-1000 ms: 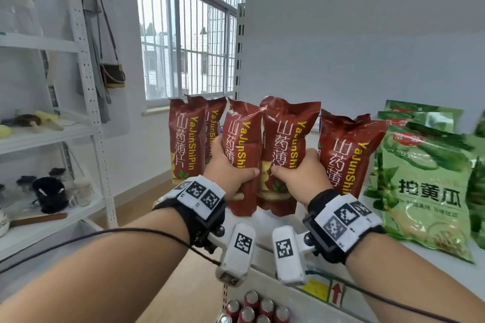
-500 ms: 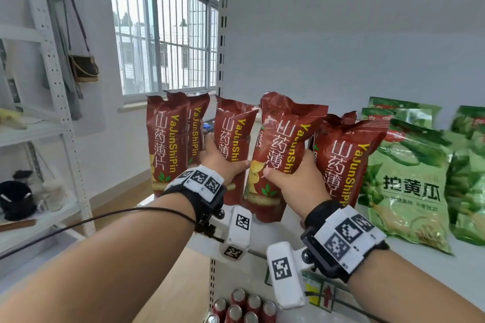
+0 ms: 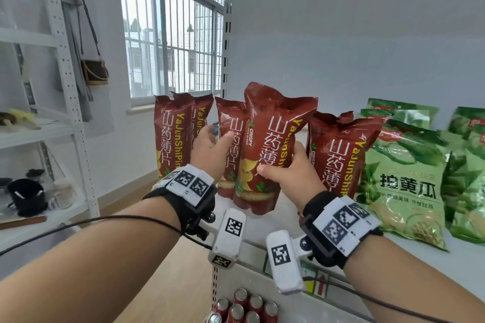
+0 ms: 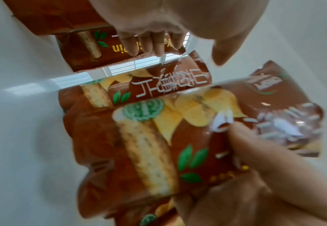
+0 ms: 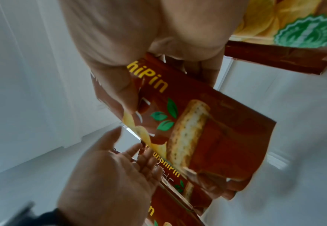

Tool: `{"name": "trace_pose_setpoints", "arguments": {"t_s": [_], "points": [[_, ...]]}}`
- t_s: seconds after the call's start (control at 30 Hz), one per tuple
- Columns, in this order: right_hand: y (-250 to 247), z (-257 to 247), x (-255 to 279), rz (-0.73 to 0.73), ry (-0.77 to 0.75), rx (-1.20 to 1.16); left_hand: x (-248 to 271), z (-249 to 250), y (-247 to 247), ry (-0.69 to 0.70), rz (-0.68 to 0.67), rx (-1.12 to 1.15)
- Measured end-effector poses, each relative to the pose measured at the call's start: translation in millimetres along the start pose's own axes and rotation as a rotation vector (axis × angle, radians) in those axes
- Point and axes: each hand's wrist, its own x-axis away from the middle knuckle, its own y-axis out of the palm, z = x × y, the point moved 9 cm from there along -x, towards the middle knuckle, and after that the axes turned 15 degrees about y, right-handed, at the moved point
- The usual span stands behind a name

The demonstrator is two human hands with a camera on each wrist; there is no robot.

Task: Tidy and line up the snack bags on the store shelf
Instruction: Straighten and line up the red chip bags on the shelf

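With the right hand [image 3: 291, 176] pinching the red bag [image 3: 270, 144], seemingly lifted, set it upright at 3 o'clock of the spread-fingered left hand [image 3: 210, 149].

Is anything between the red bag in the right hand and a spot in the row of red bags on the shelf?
The right hand grips the red bag in front of the row. Another red bag stands right behind it, with the open left hand against that one. The shelf to its right looks bare.
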Motion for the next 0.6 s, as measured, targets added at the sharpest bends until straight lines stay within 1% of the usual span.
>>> {"name": "trace_pose_setpoints", "arguments": {"t_s": [0.07, 0.1, 0.2, 0.23, 0.33, 0.4, 0.5, 0.6], "points": [[6, -1, 1, -0.049, 0.008, 0.013, 6, 17, -7, 0.036, 0.056, 0.103], [10, -2, 2, -0.086, 0.003, 0.015, 8, 24, -7, 0.04, 0.048, 0.156], [23, -14, 10, -0.218, -0.041, -0.014, 13, 38, 2, 0.014, -0.042, 0.363], [24, -20, 11, -0.235, -0.06, -0.057, 16, 44, 4, 0.011, -0.066, 0.407], [13, -42, 11, -0.19, -0.104, -0.231, 21, 53, 1, 0.02, -0.072, 0.409], [6, -51, 10, -0.168, -0.101, -0.275, 24, 56, -2, 0.016, -0.06, 0.405], [6, -55, 9, -0.187, -0.099, -0.285, 31, 58, -8, -0.005, -0.014, 0.44], [11, -54, 13, -0.247, -0.096, -0.322, 37, 60, -11, -0.027, 0.025, 0.452]]}}
